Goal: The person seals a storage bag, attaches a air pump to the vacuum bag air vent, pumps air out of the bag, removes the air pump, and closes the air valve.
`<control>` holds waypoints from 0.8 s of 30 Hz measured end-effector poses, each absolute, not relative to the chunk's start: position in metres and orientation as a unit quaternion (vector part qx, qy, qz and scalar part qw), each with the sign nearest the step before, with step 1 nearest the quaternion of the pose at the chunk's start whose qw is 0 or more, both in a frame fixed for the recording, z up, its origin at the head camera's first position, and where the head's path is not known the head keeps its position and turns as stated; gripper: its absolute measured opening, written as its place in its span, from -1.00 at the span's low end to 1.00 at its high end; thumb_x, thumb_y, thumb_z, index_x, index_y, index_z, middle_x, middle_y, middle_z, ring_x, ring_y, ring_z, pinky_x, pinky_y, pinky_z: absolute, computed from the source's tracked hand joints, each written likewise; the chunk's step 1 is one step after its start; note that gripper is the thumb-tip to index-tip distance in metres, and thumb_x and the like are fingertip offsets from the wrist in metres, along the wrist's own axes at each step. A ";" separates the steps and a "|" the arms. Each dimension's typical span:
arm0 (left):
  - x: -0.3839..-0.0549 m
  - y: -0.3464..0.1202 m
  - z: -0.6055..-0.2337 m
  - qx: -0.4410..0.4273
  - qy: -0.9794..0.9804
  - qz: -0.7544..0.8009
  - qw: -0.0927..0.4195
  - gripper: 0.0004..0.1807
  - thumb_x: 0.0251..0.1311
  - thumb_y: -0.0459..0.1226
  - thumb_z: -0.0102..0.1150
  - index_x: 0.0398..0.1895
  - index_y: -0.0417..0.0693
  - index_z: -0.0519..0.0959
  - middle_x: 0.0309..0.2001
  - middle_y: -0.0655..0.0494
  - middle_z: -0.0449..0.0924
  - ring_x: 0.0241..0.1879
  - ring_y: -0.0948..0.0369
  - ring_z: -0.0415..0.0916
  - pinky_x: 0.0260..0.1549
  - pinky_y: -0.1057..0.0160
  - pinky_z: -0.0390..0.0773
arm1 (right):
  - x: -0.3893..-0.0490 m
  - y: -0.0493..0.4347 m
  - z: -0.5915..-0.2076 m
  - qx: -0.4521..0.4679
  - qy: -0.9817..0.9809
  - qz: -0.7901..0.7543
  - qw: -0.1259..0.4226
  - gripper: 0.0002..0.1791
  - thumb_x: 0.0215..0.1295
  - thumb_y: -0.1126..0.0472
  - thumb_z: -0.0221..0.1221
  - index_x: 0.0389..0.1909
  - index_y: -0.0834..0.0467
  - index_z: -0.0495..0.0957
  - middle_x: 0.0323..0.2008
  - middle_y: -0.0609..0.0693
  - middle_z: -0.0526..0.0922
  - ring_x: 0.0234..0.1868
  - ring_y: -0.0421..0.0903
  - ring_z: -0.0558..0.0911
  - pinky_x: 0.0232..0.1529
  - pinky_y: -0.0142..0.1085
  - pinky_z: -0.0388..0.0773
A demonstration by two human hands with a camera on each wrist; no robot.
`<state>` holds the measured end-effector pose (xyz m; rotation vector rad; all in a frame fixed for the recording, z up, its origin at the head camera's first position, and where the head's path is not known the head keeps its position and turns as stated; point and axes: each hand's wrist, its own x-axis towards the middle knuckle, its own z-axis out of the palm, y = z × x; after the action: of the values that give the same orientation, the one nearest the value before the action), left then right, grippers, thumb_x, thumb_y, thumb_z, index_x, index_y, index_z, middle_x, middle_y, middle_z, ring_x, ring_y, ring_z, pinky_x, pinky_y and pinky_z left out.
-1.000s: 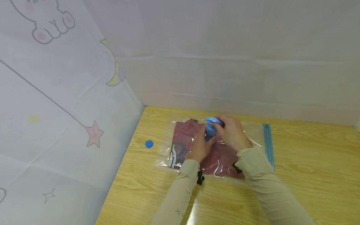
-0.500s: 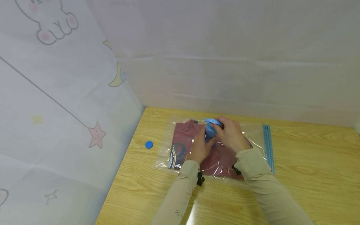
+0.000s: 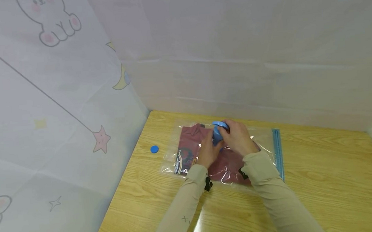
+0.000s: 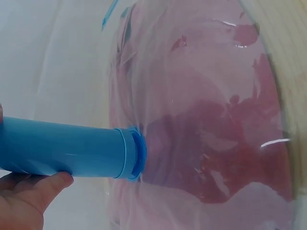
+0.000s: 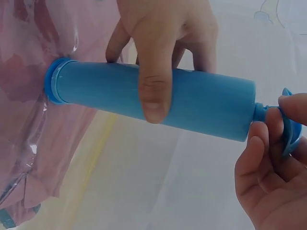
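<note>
- Gripping the blue hand pump [image 5: 206, 103] firmly round its barrel with the left hand [image 5: 165, 38], thumb in front, other fingers partly hidden behind.
- Pinching the pump's handle [image 3: 220, 124] between thumb and fingers of the right hand [image 5: 278, 187], with a short piece of shaft [image 5: 260, 112] showing beneath; both cut off at the edge of the right wrist view.
- Covered largely by both hands in the head view, with only the handle and part of the barrel left to see there.
- Set with the lower end at a blue collar [image 4: 139, 153] on the clear bag [image 3: 262, 134]; hard to tell how tightly joined, despite a darker slot visible along one side.
- Inside the bag, under glare and wrinkled film, a folded maroon garment [image 3: 224, 168] with a print at its left, blocked in the middle by hands and wrists.
- Along the bag's right end, a teal zip strip [image 3: 277, 153], close to the right sleeve [image 3: 273, 185].
- Near the left cuff, a small black object [image 3: 208, 184], too unclear to name.
- Left of the bag, well apart from both hands, a blue disc [image 3: 154, 149] lying on the wooden table [image 3: 329, 164].
- Behind, a pale hanging sheet [image 3: 232, 38]; to the left, another with a printed star [image 3: 102, 139].
</note>
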<state>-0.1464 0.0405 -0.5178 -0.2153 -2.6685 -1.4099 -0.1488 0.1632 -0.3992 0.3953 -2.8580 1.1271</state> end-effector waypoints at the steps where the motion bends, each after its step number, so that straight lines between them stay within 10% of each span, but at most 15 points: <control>1: -0.147 0.040 -0.518 -0.072 -0.882 -0.463 0.059 -0.40 0.25 -0.18 0.23 0.33 -0.01 0.28 0.18 -0.09 0.55 0.16 0.03 0.53 0.14 0.08 0.54 | -0.149 0.163 -0.398 0.127 -0.922 0.365 0.018 -0.67 0.36 0.15 0.13 -0.07 0.34 0.56 -0.19 0.26 0.68 -0.22 0.15 0.63 -0.16 -0.01 0.54; 14: -0.149 0.042 -0.522 -0.078 -0.888 -0.448 0.060 -0.41 0.27 -0.08 0.20 0.31 0.00 0.28 0.16 -0.08 0.56 0.15 0.05 0.54 0.13 0.07 0.55 | -0.151 0.164 -0.388 0.134 -0.925 0.356 -0.003 -0.66 0.41 0.16 0.10 -0.03 0.36 0.56 -0.13 0.28 0.68 -0.12 0.18 0.66 -0.07 0.02 0.59; 24: -0.149 0.043 -0.517 -0.062 -0.883 -0.463 0.033 -0.40 0.26 -0.11 0.22 0.32 0.01 0.27 0.17 -0.07 0.56 0.18 0.03 0.52 0.15 0.01 0.52 | -0.140 0.163 -0.347 0.164 -0.909 0.369 0.103 -0.73 0.40 0.18 0.12 -0.09 0.31 0.59 -0.39 0.17 0.67 -0.55 -0.04 0.48 -0.48 -0.26 0.37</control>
<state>-0.1490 0.0429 -0.5165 -0.1914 -2.7179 -1.4252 -0.1404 0.1632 -0.3470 0.4854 -2.6832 1.0889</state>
